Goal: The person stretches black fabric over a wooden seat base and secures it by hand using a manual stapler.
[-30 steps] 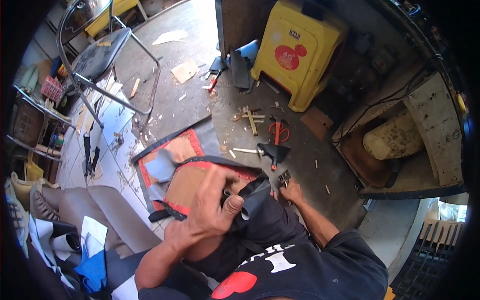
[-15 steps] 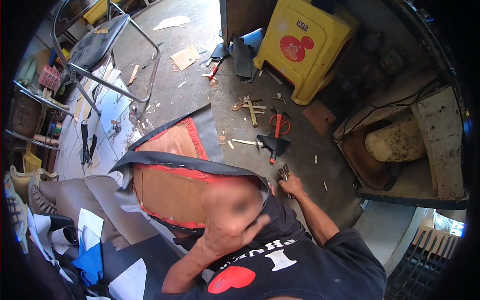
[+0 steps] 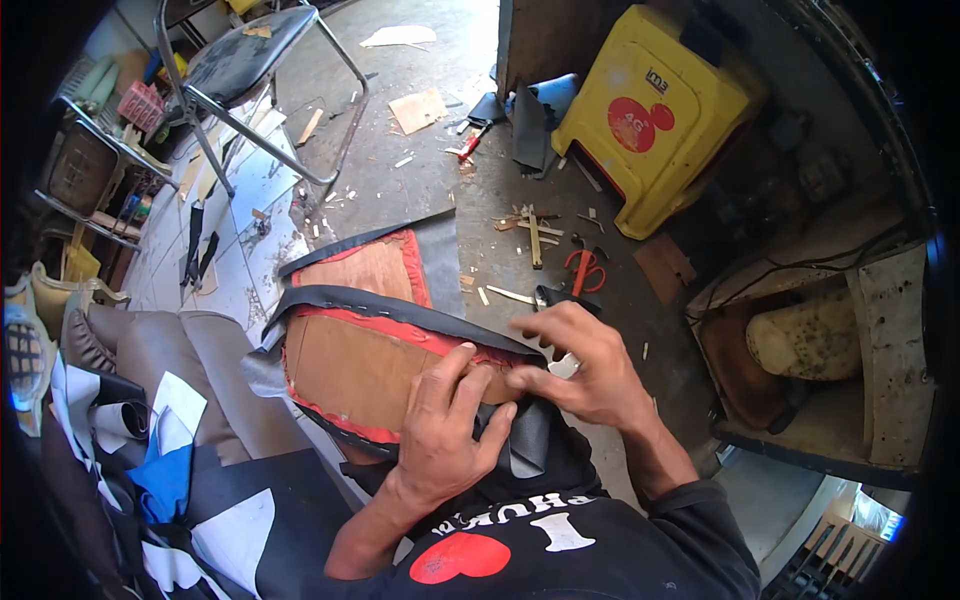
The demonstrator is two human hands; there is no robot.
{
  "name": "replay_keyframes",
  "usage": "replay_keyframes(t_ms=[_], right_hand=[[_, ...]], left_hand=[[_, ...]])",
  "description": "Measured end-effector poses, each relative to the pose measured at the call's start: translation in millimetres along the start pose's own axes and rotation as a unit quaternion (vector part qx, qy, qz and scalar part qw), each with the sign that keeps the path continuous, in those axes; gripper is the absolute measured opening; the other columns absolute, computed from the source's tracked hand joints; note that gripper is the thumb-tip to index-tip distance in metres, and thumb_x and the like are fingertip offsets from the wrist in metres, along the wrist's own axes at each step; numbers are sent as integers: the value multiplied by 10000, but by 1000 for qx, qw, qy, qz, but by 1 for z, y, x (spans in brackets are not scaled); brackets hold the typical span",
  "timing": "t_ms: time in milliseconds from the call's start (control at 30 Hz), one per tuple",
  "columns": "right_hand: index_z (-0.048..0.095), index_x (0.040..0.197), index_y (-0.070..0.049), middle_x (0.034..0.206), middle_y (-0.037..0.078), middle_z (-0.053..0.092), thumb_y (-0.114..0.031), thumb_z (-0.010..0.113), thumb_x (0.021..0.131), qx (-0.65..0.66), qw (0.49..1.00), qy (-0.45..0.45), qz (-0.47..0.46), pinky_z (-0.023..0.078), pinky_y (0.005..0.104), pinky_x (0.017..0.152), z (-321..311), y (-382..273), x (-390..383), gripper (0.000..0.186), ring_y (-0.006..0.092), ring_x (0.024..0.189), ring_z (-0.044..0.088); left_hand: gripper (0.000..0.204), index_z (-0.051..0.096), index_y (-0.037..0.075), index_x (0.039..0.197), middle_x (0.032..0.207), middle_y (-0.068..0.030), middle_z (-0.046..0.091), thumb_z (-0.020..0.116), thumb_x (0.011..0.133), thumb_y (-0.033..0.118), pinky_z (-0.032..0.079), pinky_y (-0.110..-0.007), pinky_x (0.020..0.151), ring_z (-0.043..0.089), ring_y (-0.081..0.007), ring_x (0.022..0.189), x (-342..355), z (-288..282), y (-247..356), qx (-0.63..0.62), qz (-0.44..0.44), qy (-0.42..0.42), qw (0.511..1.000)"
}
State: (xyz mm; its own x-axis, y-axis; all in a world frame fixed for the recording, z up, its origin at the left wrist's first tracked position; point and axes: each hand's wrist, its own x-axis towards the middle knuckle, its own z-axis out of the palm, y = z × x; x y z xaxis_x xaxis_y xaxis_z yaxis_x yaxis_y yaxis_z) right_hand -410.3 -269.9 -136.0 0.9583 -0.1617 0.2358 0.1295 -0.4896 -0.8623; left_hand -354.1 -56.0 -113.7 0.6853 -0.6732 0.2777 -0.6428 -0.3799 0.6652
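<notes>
A wooden seat panel [image 3: 345, 365] lies across my lap. Red lining is tacked along its border, and black upholstery fabric [image 3: 390, 308] is folded around its edge. My left hand [image 3: 445, 425] rests on the panel's right end, fingers spread and thumb apart. Over the same corner my right hand [image 3: 590, 365] hovers with bent, separated fingers; its thumb is close to the red edge. Whether the thumb touches the fabric is unclear. Behind it shows a small shiny object [image 3: 564, 367], partly hidden. A second panel [image 3: 355, 270] with red lining lies beyond the first.
Orange-handled scissors [image 3: 585, 270] and wood scraps [image 3: 533, 235] lie on the floor ahead. A yellow plastic stool [image 3: 650, 110] stands far right, near an open wooden frame [image 3: 890, 350]. At left are a folding chair [image 3: 250, 60], brown upholstery [image 3: 170, 370] and fabric offcuts [image 3: 235, 540].
My right hand has let go of the metal staple gun and come left to the panel's corner. My left hand has dropped onto the panel. The view has shifted a little.
</notes>
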Motion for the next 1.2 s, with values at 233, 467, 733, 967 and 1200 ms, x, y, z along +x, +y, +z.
replay_keyframes(t_ms=[233,467,733,967,1200], right_hand=[[717,1102,30,888,77,610,-7,791,744,-162,957,-25,-239,498,357,609,14,-6,-27,367,246,712,560],[722,1078,21,905,77,643,-214,691,993,96,985,-89,-113,544,383,732,13,13,-16,252,215,783,619],[473,1535,43,1460,192,599,-413,519,1111,358,924,-128,49,454,395,1150,69,25,35,624,258,1364,568],[596,1138,-6,1078,250,704,-375,754,927,-308,903,-104,279,572,531,840,57,173,-87,453,442,961,723],[521,1283,-14,1300,263,547,-321,756,886,-369,828,-113,406,549,528,980,92,239,-202,554,468,1211,585]], left_hand=[[436,699,24,1181,1330,-186,612,837,773,-43,548,-395,897,653,-291,1020,-3,14,-4,-97,-67,106,987],[409,792,22,1146,1184,-138,715,794,741,-32,525,-418,909,646,-291,950,-19,16,-15,96,86,65,989],[269,775,10,1049,1049,-129,732,701,792,35,520,-503,1089,716,-294,1148,-17,17,-22,164,154,34,974],[101,764,70,959,926,-23,726,762,866,113,536,-396,922,738,-199,1079,-47,7,-37,167,228,-7,959],[125,738,47,957,875,-44,685,696,890,143,533,-407,939,723,-200,1068,-46,21,-37,123,267,27,955]])
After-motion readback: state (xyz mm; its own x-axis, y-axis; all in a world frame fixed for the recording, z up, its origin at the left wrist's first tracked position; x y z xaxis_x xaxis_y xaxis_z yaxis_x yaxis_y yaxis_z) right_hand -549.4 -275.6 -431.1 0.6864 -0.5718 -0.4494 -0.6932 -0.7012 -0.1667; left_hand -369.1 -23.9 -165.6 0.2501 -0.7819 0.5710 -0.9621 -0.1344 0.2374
